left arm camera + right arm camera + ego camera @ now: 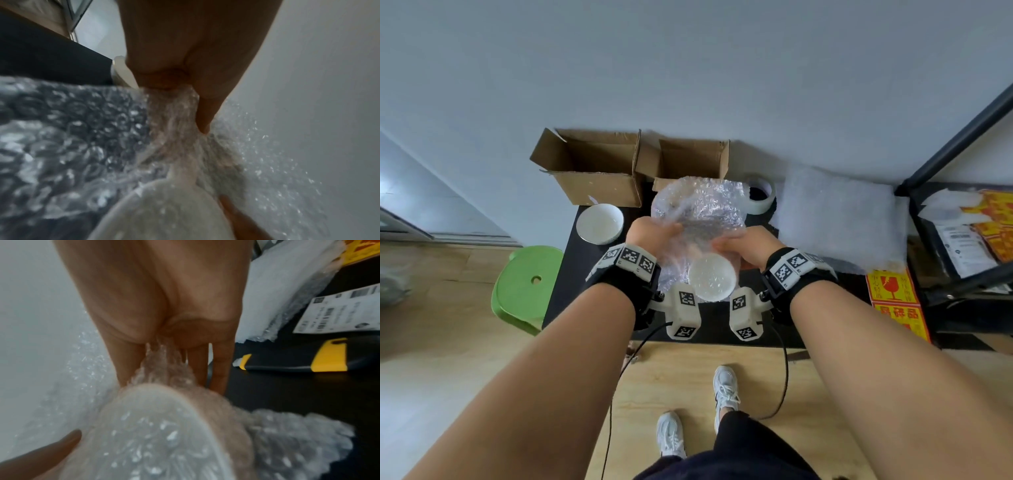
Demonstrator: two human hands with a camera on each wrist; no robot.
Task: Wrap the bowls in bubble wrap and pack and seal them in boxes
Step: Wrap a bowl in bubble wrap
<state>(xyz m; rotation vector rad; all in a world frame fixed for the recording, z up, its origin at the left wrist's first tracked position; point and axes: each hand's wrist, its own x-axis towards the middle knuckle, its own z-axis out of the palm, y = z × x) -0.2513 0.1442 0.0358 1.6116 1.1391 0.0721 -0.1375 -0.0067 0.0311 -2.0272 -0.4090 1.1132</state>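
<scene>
Both our left hand (650, 236) and right hand (750, 248) pinch the bubble wrap (702, 205) around the white bowl (711, 277); it looks fragile and slippery, so we'd cradle its underside.

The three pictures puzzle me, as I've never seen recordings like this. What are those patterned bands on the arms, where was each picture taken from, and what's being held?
No machine here: a person works bare-handed. The checkered bands carry wrist cameras; the wide picture comes from a head camera, the two close-ups from the wrists. The left hand and right hand pinch a clear bubble wrap sheet around a white round bowl. On the black table lie a second white bowl, two open cardboard boxes and a tape roll.
</scene>
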